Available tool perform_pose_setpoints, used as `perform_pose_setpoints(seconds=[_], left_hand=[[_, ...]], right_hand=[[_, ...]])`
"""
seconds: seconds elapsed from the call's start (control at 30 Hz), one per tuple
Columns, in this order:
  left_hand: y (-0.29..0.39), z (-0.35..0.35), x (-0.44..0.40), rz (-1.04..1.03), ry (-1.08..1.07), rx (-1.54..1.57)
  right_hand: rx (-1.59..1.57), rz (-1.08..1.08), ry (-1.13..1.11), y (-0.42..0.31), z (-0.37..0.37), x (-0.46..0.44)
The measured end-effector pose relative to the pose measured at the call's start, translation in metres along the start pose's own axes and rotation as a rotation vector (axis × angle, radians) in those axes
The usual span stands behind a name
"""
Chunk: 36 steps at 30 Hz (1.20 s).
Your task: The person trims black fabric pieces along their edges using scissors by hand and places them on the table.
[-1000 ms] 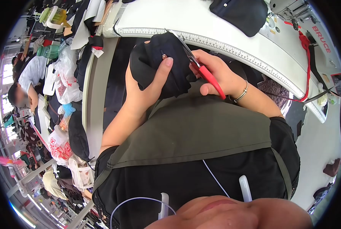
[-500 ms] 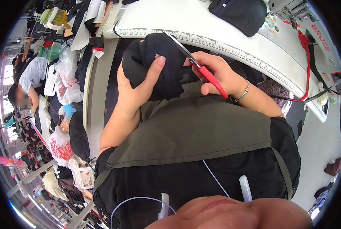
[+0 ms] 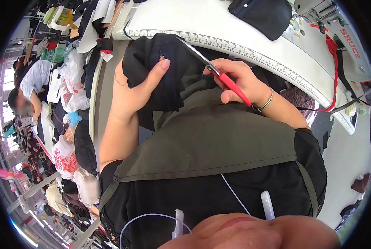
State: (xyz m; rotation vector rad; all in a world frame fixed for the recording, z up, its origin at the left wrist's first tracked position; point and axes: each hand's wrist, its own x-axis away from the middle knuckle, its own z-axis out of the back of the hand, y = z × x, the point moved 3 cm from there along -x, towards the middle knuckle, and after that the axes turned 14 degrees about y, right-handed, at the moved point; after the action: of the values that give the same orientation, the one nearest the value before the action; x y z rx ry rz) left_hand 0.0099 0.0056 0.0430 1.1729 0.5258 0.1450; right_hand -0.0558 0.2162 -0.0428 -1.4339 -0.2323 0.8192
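My left hand (image 3: 137,93) grips a dark fabric piece (image 3: 169,83), its thumb pressed on top beside a small zipper pull (image 3: 161,57). The fingers of that hand are mostly hidden behind the cloth. To the right, my right hand (image 3: 245,85) holds scissors (image 3: 231,86) by their red handles. Their metal blades point up and left, with the tips near the upper right edge of the fabric. Both hands are over my lap, just in front of the white table's edge.
A white table (image 3: 185,18) with a ruler strip (image 3: 243,53) along its edge carries another dark fabric piece (image 3: 263,17). A sewing machine (image 3: 343,35) stands at the right. Plastic bags (image 3: 73,83) and cloth lie at the left, where another person (image 3: 34,79) sits.
My left hand has moved left with the dark fabric, away from my right hand. The scissors have shifted slightly right and down, and more of their blades shows.
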Motion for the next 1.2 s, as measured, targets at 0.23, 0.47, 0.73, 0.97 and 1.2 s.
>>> perform_pose_setpoints(seconds=[0.23,0.47,0.73,0.97,1.2], left_hand=[[0.006,0.004,-0.006,-0.002,-0.14,-0.006],[0.009,-0.001,-0.002,0.08,-0.262,-0.006],[0.009,-0.003,-0.001,0.094,-0.27,-0.017],[0.011,-0.002,0.001,0.113,-0.267,0.035],[0.014,0.005,0.0,0.137,-0.296,0.034]], right_hand=[[-0.163,-0.174,-0.136,-0.004,-0.005,-0.001],[-0.192,-0.237,-0.189,-0.008,-0.007,-0.004],[-0.186,-0.216,-0.175,-0.009,-0.007,-0.005],[-0.176,-0.179,-0.146,-0.006,-0.006,-0.003],[-0.143,-0.109,-0.138,-0.008,-0.004,-0.002]])
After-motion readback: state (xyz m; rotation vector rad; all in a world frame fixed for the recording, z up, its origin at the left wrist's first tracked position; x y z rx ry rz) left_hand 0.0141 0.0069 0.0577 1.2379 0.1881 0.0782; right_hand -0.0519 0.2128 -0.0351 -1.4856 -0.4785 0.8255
